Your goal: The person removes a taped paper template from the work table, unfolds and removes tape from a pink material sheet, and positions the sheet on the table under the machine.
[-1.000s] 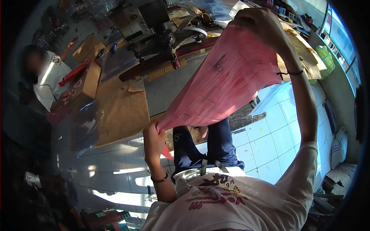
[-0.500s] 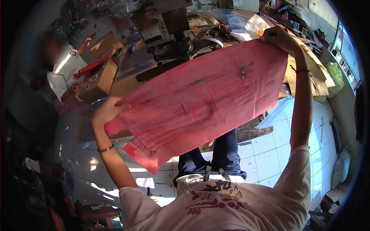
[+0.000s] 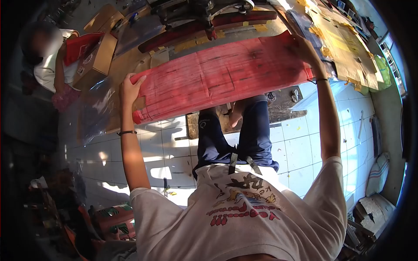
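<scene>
One red sheet point(image 3: 209, 78) is stretched between the left hand point(image 3: 128, 89) and the right hand point(image 3: 307, 52), and in view it covers the near part of the desk point(image 3: 176, 53); whether it touches the desk, I cannot tell. The grip of the left hand is closed on the left end of the sheet, with the thumb lying on the side that faces the camera. The grip of the right hand is at the upper right corner and holds it, but shadow covers these fingers, so I cannot see exactly how they press. Beyond the sheet stands a dark machine point(image 3: 209, 11); to the left, a cardboard box point(image 3: 98, 61) is near another person point(image 3: 50, 69).

Compared with half a second earlier, the sheet is more level, and its lower left part does not hang so far down. One second earlier, it is narrowed toward the left hand, which is low beside the trousers point(image 3: 257, 126); now this hand is higher.
</scene>
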